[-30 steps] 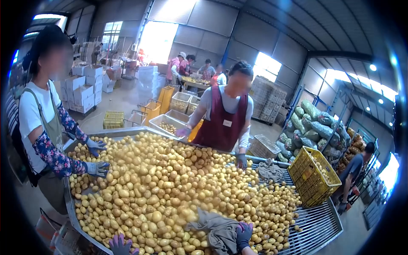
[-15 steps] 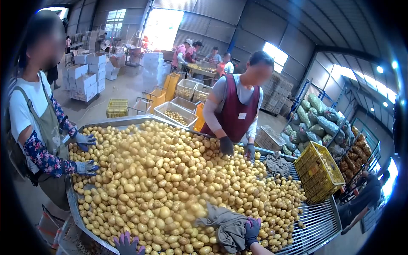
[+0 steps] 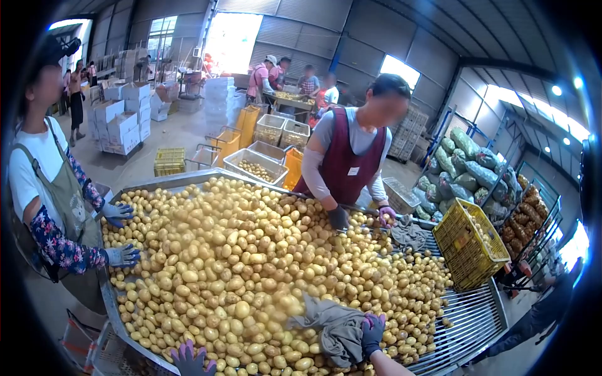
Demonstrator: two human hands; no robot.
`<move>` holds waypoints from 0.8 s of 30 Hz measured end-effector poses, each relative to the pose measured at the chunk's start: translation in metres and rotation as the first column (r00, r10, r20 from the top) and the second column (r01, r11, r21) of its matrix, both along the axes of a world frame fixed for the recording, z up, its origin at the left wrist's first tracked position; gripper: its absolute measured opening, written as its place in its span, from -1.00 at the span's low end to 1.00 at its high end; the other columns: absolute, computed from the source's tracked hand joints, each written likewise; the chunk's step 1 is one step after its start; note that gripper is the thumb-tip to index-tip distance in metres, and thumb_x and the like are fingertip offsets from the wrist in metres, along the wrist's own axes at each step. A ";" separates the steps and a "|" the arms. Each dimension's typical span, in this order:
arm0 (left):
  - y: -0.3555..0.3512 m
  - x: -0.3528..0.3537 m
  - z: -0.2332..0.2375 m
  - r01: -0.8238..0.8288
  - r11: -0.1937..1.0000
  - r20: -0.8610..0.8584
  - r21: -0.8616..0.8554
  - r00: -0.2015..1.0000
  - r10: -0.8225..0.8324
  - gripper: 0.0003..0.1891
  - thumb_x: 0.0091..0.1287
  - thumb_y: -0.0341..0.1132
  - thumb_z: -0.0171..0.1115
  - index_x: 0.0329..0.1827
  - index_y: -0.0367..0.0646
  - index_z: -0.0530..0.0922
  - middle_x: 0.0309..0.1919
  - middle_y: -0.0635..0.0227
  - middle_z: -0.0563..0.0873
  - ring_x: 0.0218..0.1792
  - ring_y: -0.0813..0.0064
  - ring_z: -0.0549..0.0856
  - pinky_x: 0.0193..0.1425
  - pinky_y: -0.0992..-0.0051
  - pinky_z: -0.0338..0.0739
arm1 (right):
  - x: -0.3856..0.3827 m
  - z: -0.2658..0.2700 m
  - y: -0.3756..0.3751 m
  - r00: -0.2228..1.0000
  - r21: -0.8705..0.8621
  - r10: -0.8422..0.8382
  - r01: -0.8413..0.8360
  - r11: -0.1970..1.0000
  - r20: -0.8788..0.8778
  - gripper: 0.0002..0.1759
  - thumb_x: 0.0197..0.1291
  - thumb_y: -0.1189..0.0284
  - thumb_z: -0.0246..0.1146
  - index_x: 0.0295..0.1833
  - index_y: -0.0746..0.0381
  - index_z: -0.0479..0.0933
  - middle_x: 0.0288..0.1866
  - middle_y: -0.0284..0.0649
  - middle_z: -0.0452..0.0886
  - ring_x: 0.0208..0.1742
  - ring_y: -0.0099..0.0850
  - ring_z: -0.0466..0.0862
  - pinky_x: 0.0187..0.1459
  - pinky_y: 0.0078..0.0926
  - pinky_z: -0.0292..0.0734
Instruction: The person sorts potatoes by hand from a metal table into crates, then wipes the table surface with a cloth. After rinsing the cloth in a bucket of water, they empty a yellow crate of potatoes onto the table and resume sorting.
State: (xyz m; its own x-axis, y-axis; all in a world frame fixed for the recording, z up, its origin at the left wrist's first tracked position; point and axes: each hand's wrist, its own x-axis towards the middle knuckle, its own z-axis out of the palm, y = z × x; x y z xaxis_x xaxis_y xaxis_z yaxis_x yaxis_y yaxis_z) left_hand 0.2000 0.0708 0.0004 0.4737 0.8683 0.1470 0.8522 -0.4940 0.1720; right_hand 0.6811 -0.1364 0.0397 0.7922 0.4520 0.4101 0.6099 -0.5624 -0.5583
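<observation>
While the heap of potatoes covers most of the counter, the sorting reads as far from done. Only the barred end at right lies partly bare, with loose potatoes scattered on it.

Right hand: closed round a grey cloth that lies on the potatoes at the near edge.

Left hand: fingers spread, nothing in it, at the near rim beside the heap; only partly in frame.

Containers:
- Yellow crate, tilted at the counter's far right end: some potatoes inside, fill level unclear.
- Pale crate behind the counter: a shallow layer of potatoes.
- Mesh sacks, stacked at right: full.

Two co-workers, one in a maroon apron and one in an olive apron, have gloved hands at the heap.
</observation>
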 end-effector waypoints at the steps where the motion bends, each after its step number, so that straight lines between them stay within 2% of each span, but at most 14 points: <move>1: 0.000 0.001 0.003 0.007 1.000 0.013 0.011 1.000 -0.007 -0.55 0.12 0.08 0.20 0.02 0.07 0.55 0.36 0.15 0.28 0.30 0.11 0.27 0.30 -0.07 0.08 | 0.001 -0.002 0.000 1.000 0.002 0.001 -0.001 1.000 -0.003 -0.76 0.09 0.33 0.19 -0.13 0.16 0.59 -0.07 -0.19 0.59 0.29 0.05 0.29 0.34 -0.11 0.10; 10: 0.000 0.002 0.005 0.024 0.998 0.079 0.052 0.996 -0.028 -0.56 0.10 0.04 0.22 -0.01 0.03 0.54 0.33 0.10 0.32 0.27 0.08 0.32 0.28 -0.07 0.11 | 0.004 -0.006 -0.001 1.000 0.013 -0.009 0.010 1.000 -0.029 -0.76 0.07 0.36 0.20 -0.14 0.17 0.61 -0.06 -0.19 0.59 0.29 0.05 0.29 0.35 -0.13 0.08; 14: 0.000 0.001 0.006 0.026 1.000 0.053 0.017 0.998 -0.027 -0.55 0.10 0.03 0.22 0.01 0.03 0.52 0.33 0.08 0.31 0.27 0.06 0.32 0.27 -0.08 0.11 | -0.002 0.002 0.002 0.999 0.042 -0.014 0.016 0.999 -0.045 -0.76 0.07 0.35 0.19 -0.16 0.19 0.61 -0.06 -0.18 0.60 0.29 0.04 0.29 0.36 -0.16 0.07; 16: 0.000 0.001 0.005 0.043 0.997 0.052 0.067 0.998 -0.047 -0.54 0.12 0.03 0.21 0.03 0.02 0.49 0.34 0.06 0.31 0.29 0.06 0.30 0.29 -0.09 0.09 | 0.000 0.001 0.002 0.999 0.037 -0.023 0.024 0.999 -0.035 -0.76 0.08 0.35 0.18 -0.17 0.19 0.62 -0.06 -0.18 0.60 0.29 0.03 0.30 0.37 -0.18 0.07; 18: -0.001 0.000 0.004 0.040 0.998 0.060 0.057 0.997 -0.044 -0.54 0.12 0.04 0.20 0.03 0.02 0.48 0.34 0.06 0.31 0.30 0.06 0.30 0.31 -0.10 0.07 | 0.001 0.007 0.003 0.998 -0.025 0.053 -0.053 0.998 -0.031 -0.73 0.07 0.29 0.20 -0.16 0.19 0.60 -0.07 -0.18 0.60 0.27 0.00 0.31 0.35 -0.06 0.05; 19: -0.001 0.001 0.003 0.037 0.998 0.071 0.046 0.997 -0.040 -0.53 0.13 0.04 0.20 0.03 0.01 0.48 0.34 0.05 0.31 0.31 0.05 0.29 0.32 -0.10 0.06 | 0.001 0.010 0.004 0.998 -0.024 0.052 -0.053 0.998 -0.031 -0.73 0.07 0.29 0.20 -0.16 0.19 0.60 -0.07 -0.18 0.60 0.27 0.00 0.31 0.35 -0.06 0.05; 20: 0.001 0.002 0.002 0.036 0.998 0.071 0.046 0.997 -0.040 -0.53 0.13 0.04 0.20 0.03 0.01 0.48 0.34 0.05 0.31 0.31 0.05 0.29 0.32 -0.10 0.06 | -0.004 0.023 0.010 0.999 -0.255 0.017 -0.007 0.967 0.037 -0.70 0.11 0.24 0.17 -0.10 0.15 0.58 -0.03 -0.20 0.59 0.23 -0.03 0.36 0.36 0.02 0.02; 21: 0.002 0.002 0.002 0.035 0.998 0.036 0.052 0.999 -0.037 -0.52 0.14 0.07 0.19 0.06 0.03 0.49 0.33 0.05 0.32 0.30 0.04 0.30 0.33 -0.11 0.06 | -0.008 0.030 0.011 0.994 -0.472 0.003 0.051 0.880 0.111 -0.66 0.15 0.18 0.15 -0.04 0.12 0.56 0.01 -0.23 0.58 0.18 -0.06 0.40 0.36 0.09 -0.01; 22: 0.000 0.002 0.002 0.027 0.998 0.001 0.055 1.000 -0.027 -0.50 0.14 0.10 0.18 0.08 0.05 0.50 0.33 0.05 0.32 0.30 0.03 0.31 0.33 -0.11 0.06 | -0.005 0.023 0.010 0.956 -0.628 0.061 0.140 0.766 0.287 -0.56 0.15 0.08 0.14 0.07 0.07 0.49 0.06 -0.17 0.54 0.19 -0.03 0.37 0.28 0.19 0.02; 23: -0.008 0.006 0.023 0.015 0.997 0.174 -0.079 0.985 -0.001 -0.56 0.06 -0.01 0.26 -0.06 -0.06 0.63 0.30 0.04 0.30 0.31 -0.03 0.24 0.41 -0.15 -0.15 | -0.014 0.040 0.016 0.954 -0.633 0.082 0.125 0.764 0.288 -0.56 0.15 0.08 0.14 0.07 0.07 0.49 0.06 -0.17 0.54 0.19 -0.03 0.37 0.28 0.19 0.02; 24: -0.007 0.004 0.014 0.012 0.996 0.176 -0.085 0.984 0.003 -0.53 0.05 0.03 0.26 -0.05 -0.05 0.63 0.32 0.04 0.28 0.31 -0.02 0.23 0.42 -0.17 -0.20 | -0.033 0.070 0.028 0.935 -0.574 0.183 0.025 0.818 0.302 -0.53 0.15 0.05 0.12 0.11 0.06 0.47 0.05 -0.13 0.54 0.17 -0.04 0.38 0.25 0.17 0.05</move>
